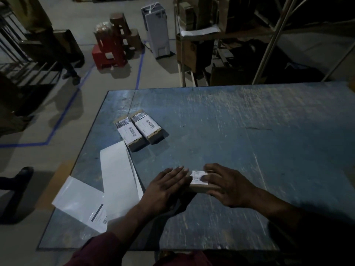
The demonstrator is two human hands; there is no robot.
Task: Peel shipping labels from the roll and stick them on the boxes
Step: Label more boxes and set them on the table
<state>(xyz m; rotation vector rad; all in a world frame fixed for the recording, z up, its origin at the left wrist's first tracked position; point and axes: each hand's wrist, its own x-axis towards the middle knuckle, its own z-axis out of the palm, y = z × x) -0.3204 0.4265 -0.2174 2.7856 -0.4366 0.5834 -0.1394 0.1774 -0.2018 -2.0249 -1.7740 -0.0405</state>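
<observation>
A small brown box (201, 188) lies on the blue table (249, 131) between my hands, with a white label (197, 176) on its top. My left hand (167, 189) lies flat with straight fingers against the box's left end. My right hand (228, 186) rests over the box's right side, its fingers spread across the label. Two labelled boxes (142, 130) sit side by side further back on the left. A long white strip of label backing (119, 171) unfolds on the table's left part, with one printed label (99, 215) on it near the front edge.
The table's left edge (84, 150) drops to a concrete floor with blue tape lines. Beyond the table stand a red stool (109, 52), a white unit (156, 27) and metal shelving (230, 45). A person's shoe (23, 174) shows at the far left.
</observation>
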